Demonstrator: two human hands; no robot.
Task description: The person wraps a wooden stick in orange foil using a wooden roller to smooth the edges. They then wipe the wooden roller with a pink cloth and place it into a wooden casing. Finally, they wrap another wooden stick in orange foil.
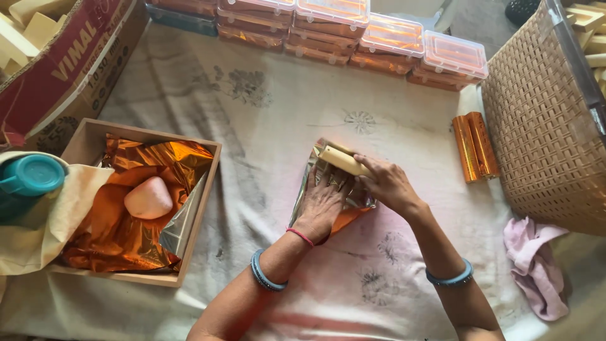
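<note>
Lying at centre of the pale printed cloth [265,107] is a pale yellow rectangular bar [344,160], set on a shiny foil sheet, silver on one face and orange on the other [351,212]. Bar sits at the far end of the sheet, tilted diagonally, its near-right end under the right hand's fingertips.

Right hand [386,184]: fingers curled over and closed on the bar's right end, thumb side hidden, so can't tell if it's a full pinch. Left hand [323,203]: flat, palm down on the foil just beside and below the bar, fingers spread a little and pressing the crinkled silver side; fingertips touch or nearly touch the bar's long edge. Orange corner of the sheet pokes out beneath the left wrist.

Nearby: two orange foil-wrapped bars [475,146] lie side by side to the right, well apart from the hands, next to a woven cane basket [543,126]. Left, a shallow wooden box [82,142] holds loose orange foil sheets w/ a pink rounded stone-like lump [148,197] on top. Far edge: row of stacked clear-lidded orange plastic boxes [391,38]. Pink rag [536,265] at lower right.
</note>
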